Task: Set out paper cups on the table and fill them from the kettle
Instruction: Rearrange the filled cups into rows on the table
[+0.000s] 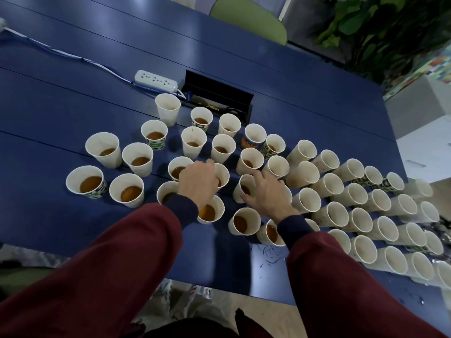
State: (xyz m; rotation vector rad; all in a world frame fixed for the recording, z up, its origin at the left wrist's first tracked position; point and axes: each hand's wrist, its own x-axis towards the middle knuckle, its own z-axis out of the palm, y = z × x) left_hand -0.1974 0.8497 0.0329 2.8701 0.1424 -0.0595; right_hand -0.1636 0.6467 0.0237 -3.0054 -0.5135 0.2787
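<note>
A dark blue, glossy planked surface (pixel 73 113) carries the white paper cups (pixel 307 200), tapered and thin-rimmed, a few with green printed bands. Two maroon sleeves (pixel 117 252) with navy cuffs reach forward over its near edge. The left hand (pixel 199 180) is back-up with its fingers curled down over the rims of the middle cups; whether it holds one cannot be told. The right hand (pixel 266 192) lies with fingers spread over one plain cup (pixel 240 191), thumb against its near wall. The cups at left and centre hold amber liquid (pixel 90 184). Those at right stand tightly packed. A white plastic power strip (pixel 156 80) lies beyond them.
</note>
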